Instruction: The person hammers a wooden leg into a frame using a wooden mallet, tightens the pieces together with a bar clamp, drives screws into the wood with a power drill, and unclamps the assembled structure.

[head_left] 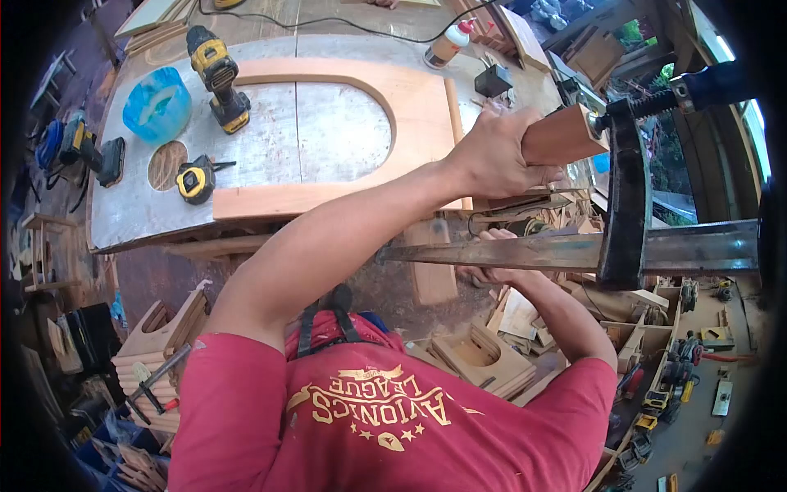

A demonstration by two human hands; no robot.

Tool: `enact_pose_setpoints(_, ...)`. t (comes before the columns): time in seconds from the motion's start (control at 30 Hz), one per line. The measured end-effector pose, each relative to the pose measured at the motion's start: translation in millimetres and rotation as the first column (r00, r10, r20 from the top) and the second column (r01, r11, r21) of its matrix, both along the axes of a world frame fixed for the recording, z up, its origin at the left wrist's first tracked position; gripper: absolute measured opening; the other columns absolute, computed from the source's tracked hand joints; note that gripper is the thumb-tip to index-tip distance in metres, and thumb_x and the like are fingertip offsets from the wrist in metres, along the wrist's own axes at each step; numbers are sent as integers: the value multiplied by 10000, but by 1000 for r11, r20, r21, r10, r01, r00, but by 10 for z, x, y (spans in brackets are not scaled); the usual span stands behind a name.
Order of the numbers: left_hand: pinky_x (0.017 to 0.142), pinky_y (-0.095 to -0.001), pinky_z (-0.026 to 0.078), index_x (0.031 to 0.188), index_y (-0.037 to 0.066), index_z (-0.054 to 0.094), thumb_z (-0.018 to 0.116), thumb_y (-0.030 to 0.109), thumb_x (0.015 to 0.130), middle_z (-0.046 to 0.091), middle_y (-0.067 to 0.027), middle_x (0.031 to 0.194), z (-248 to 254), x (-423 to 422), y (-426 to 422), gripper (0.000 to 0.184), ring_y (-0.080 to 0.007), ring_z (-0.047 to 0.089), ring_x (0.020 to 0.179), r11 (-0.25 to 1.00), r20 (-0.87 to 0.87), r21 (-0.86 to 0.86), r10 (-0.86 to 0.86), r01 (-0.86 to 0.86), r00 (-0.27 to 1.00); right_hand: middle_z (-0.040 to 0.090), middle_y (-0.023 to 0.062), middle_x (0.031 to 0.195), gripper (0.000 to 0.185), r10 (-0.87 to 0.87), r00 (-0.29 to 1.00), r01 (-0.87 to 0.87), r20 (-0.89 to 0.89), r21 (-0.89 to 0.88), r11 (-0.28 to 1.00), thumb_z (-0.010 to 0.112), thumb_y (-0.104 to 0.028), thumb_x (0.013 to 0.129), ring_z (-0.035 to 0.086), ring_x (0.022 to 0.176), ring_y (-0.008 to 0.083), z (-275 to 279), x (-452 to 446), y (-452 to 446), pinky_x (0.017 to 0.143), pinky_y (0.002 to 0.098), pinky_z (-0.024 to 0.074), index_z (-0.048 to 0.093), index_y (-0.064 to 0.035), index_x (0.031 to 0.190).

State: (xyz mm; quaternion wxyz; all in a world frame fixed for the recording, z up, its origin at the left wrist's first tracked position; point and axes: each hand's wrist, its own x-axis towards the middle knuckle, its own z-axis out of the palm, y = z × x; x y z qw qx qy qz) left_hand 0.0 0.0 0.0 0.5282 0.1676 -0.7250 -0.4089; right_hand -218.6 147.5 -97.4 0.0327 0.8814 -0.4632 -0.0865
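My left hand [504,153] stretches across to the right and wraps round a short wood block [566,138]. The block's far end meets the screw tip of a large bar clamp [625,197]. Lower down, my right hand [489,261] has its fingers round the clamp's long steel bar [541,254], partly hidden behind it. Beyond my left forearm, a pale wooden frame piece [414,94] with a rounded inner cutout lies flat on the worktable [123,205]. A narrow wood strip [456,135] runs along the frame's right edge, partly covered by my left hand.
On the table are a yellow drill [215,70], a blue bowl [156,102], a tape measure [195,180], a glue bottle [448,45] and a black cord [344,23]. Another person's hand [384,2] shows at the top edge. Stacked wooden parts [156,344] stand lower left; tools lie right.
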Motion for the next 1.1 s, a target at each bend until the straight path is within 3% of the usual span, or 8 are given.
enact_pose_setpoints(0.33, 743, -377, 559, 1068, 2, 600, 875, 370, 781, 717, -156, 878, 63, -26, -32, 542, -304, 730, 839, 999, -50, -36, 13, -15, 999, 622, 116, 864, 279, 69, 973, -78, 220, 33, 996, 675, -406, 860, 610, 768, 330, 92, 36, 71, 681, 467, 484, 686, -137, 931)
enact_pose_setpoints(0.43, 752, -376, 560, 1085, 7, 601, 877, 369, 778, 719, -154, 894, 49, -4, -21, 549, -297, 731, 853, 1000, -64, -15, 5, -6, 998, 628, 122, 880, 276, -56, 997, 60, -44, 113, 992, 671, -410, 866, 613, 774, 326, 137, -23, 2, 682, 469, 482, 707, -161, 979)
enact_pose_setpoints(0.53, 765, -374, 562, 1113, 14, 608, 880, 370, 775, 721, -157, 927, 43, -11, -10, 561, -296, 731, 865, 1000, -65, -24, -8, 7, 998, 626, 128, 888, 300, -36, 998, 38, 48, -38, 999, 678, -406, 856, 618, 779, 314, -229, -89, -148, 681, 469, 481, 717, -155, 1014)
enact_pose_setpoints(0.7, 799, -365, 562, 1152, 21, 621, 882, 357, 773, 722, -166, 969, 46, -2, -19, 570, -292, 729, 899, 1000, -56, -22, 16, -17, 998, 667, 172, 909, 335, -238, 959, 213, 156, 161, 964, 638, -376, 915, 655, 843, 347, -41, 92, 255, 744, 473, 509, 701, -56, 993)
enact_pose_setpoints(0.83, 794, -411, 551, 1073, 11, 627, 871, 377, 754, 705, -169, 915, 38, 10, 19, 544, -346, 712, 875, 1000, -75, 21, 11, -10, 997, 681, 214, 906, 351, -578, 733, 470, 360, 346, 812, 621, -380, 966, 647, 835, 367, -248, 120, 632, 787, 474, 503, 655, -31, 945)
enact_pose_setpoints(0.9, 772, -431, 553, 1038, 1, 627, 869, 389, 742, 700, -176, 881, 66, -12, 5, 544, -372, 707, 850, 999, -101, 31, 15, -12, 995, 597, 43, 709, 242, -831, 314, 500, 460, 664, 556, 694, -230, 946, 536, 615, 125, -516, 91, 846, 569, 294, 449, 614, -3, 972)
enact_pose_setpoints(1.07, 714, -407, 586, 1079, 6, 601, 896, 351, 714, 717, -205, 888, 48, -33, 114, 582, -353, 734, 792, 982, -62, 12, 187, -187, 980, 596, 4, 734, 255, -844, -30, 458, 535, 758, 464, 748, -195, 914, 540, 611, 84, -509, 291, 1193, 539, 258, 436, 594, -14, 1009)
enact_pose_setpoints(1.1, 711, -405, 590, 1092, 10, 594, 900, 345, 710, 718, -205, 887, 86, -19, 173, 594, -351, 736, 783, 975, -48, 24, 220, -219, 974, 607, 10, 740, 253, -823, 18, 500, 568, 708, 500, 746, -184, 914, 547, 614, 82, -443, 247, 1188, 540, 258, 442, 595, -11, 1018)
